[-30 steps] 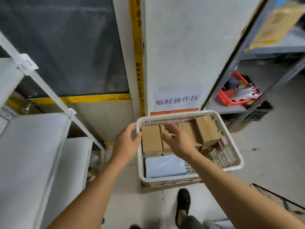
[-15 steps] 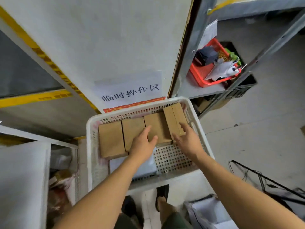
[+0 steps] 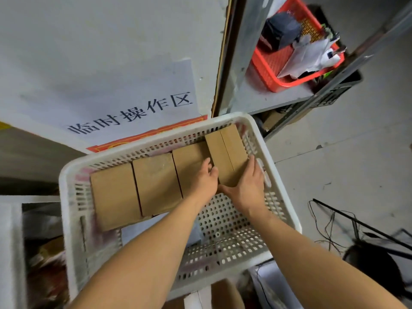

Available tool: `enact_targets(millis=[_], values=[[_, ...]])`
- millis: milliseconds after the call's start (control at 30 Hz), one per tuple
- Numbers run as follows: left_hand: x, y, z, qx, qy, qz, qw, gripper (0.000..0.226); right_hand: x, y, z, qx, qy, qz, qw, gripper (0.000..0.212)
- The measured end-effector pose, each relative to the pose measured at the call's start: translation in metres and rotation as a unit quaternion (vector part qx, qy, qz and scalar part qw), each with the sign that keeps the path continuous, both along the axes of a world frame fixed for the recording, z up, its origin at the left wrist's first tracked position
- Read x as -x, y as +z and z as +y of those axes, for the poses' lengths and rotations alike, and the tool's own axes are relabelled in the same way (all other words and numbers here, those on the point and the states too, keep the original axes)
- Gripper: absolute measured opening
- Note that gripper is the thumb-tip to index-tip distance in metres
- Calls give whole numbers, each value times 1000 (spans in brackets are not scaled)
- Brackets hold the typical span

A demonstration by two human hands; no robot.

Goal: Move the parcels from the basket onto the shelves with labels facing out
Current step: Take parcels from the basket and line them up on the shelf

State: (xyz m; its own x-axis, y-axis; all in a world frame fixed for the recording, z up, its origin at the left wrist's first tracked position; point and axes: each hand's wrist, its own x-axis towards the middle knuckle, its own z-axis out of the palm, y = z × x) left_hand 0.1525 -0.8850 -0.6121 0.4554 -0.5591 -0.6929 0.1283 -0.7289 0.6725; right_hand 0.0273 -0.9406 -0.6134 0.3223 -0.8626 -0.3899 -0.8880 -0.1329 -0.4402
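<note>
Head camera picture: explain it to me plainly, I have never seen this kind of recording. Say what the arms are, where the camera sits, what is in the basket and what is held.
No machine here: a person wears a camera on the head, looking down at their own bare arms. The white basket holds four brown cardboard parcels in a row and a pale flat packet lower down. The left hand and the right hand close on either side of the rightmost parcel, which stands tilted against the basket wall; it is not lifted yet. Behind are a wall sign and a red basket on a grey shelf.
</note>
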Motion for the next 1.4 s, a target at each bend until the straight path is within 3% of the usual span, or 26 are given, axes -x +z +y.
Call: enact_targets(millis=[267,567,700,833,933,1033,1233,1400], values=[[-3,-16,6,32,37,33,998,45,-10,-15,5,26,-50,-35,998,141],[-22,60,44,103,20,9,994,42,15,55,15,-6,-58,-184,981,134],[-42,106,76,99,35,24,994,47,22,109,31,-133,-36,-298,945,117],[-56,153,118,108,61,115,986,27,14,155,49,-308,-29,-357,882,98],[-66,177,148,136,96,177,970,54,4,180,64,-394,-31,-385,834,76],[-77,192,176,155,120,183,963,59,-3,193,80,-444,11,-385,809,65],[-96,221,235,189,115,93,971,79,-28,232,113,-399,65,-335,851,96],[-112,232,277,198,121,6,973,72,-68,267,146,-360,96,-345,862,53]])
